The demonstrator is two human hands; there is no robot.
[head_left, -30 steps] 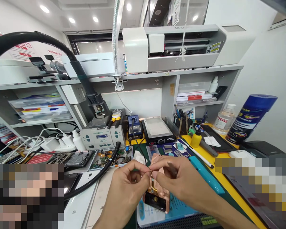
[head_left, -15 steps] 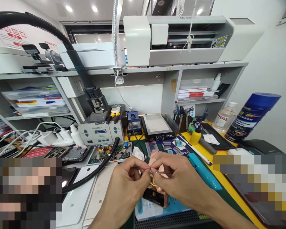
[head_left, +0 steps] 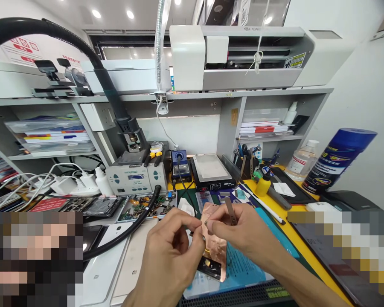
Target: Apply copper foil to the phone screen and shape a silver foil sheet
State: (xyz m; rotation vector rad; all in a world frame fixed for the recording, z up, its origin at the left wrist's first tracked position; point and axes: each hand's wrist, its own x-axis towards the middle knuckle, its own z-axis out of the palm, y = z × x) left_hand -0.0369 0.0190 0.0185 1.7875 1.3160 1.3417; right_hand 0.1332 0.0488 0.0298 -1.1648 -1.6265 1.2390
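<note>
Over the middle of the bench, my left hand (head_left: 174, 251) is closed in a pinch, thumb and forefinger together; whatever is between them is too small to make out. My right hand (head_left: 243, 232) faces it, its fingertips closed just beside the left ones. Tweezers (head_left: 231, 211) are tucked in the right hand, pointing up and away from its pinch. Beneath both hands lies a copper-coloured phone panel (head_left: 216, 245) with a black lower part, partly hidden by my left hand. It rests on a blue printed sheet (head_left: 243, 270).
White phones (head_left: 104, 266) and a black hose (head_left: 128, 234) lie to the left. Behind stand a hot-air station (head_left: 136, 177), a tray of circuit boards (head_left: 147, 207) and a heating plate (head_left: 211, 170). A yellow bottle (head_left: 263, 185) and a spray can (head_left: 337, 160) stand right.
The tweezers have swung from lying sideways to pointing up in my right hand. My right fingertips have shifted slightly right, uncovering more of the copper panel.
</note>
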